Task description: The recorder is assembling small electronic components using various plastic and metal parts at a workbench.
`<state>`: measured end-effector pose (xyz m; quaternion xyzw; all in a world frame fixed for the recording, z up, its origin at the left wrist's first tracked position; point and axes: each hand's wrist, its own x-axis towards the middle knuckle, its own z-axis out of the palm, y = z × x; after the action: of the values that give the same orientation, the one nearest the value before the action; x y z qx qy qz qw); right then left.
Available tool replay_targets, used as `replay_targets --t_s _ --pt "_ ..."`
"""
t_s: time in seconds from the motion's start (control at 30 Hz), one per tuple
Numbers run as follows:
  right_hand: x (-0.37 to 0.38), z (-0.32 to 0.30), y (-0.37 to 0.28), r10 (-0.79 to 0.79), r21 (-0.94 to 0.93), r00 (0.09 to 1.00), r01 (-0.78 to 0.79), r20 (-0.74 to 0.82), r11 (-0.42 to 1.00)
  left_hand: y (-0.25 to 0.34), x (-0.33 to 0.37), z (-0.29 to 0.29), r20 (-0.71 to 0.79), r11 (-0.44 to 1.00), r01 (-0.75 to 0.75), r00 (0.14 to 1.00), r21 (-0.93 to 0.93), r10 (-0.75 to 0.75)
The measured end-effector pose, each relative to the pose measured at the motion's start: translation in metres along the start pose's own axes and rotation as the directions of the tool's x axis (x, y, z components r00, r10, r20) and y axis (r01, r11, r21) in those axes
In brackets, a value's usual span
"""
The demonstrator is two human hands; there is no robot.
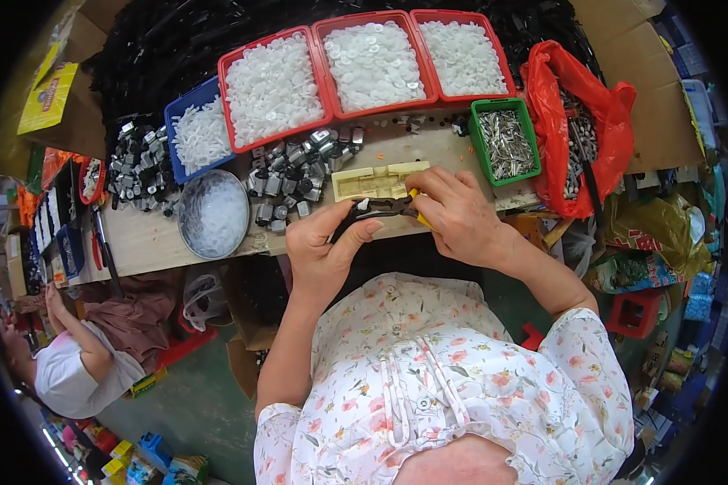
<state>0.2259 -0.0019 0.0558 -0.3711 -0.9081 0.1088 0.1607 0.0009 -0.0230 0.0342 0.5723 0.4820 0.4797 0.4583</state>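
Note:
My right hand (469, 218) is closed on a pair of pliers (390, 208) with dark metal jaws and a bit of yellow on the handle. The jaws point left, toward my left hand (323, 242). Between its thumb and fingers my left hand pinches a small black part (344, 224), whose exact kind I cannot make out. A small white piece (362, 204) shows at its upper end, beside the plier jaws. Just beyond both hands lies a cream-coloured block (368, 184) with recesses, on the wooden table (429, 145).
Three red trays (323, 77) of white plastic parts line the back. Silver-black parts (287, 174) lie loose beside a round metal bowl (184, 214) and a blue tray (178, 166). A green tray (481, 153) holds metal pins near a red bag (627, 113). Another person (85, 364) sits left.

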Motion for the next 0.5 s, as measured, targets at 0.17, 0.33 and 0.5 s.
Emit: replay_targets --t_s 0.17,0.33,0.5 --pt "-0.008 0.002 -0.001 0.035 0.024 0.998 -0.034 -0.046 0.999 0.003 -0.001 0.004 0.007 0.971 -0.148 0.989 0.190 0.149" --pt "-0.008 -0.003 0.005 0.053 0.095 0.996 -0.045 -0.076 0.994 0.007 0.005 0.008 0.033 0.992 -0.079 0.997 0.097 0.076" --pt "-0.008 -0.008 0.017 0.072 0.152 0.990 -0.053 -0.125 0.987 0.002 0.006 0.004 -0.007 1.000 -0.002 1.000 -0.015 0.001"
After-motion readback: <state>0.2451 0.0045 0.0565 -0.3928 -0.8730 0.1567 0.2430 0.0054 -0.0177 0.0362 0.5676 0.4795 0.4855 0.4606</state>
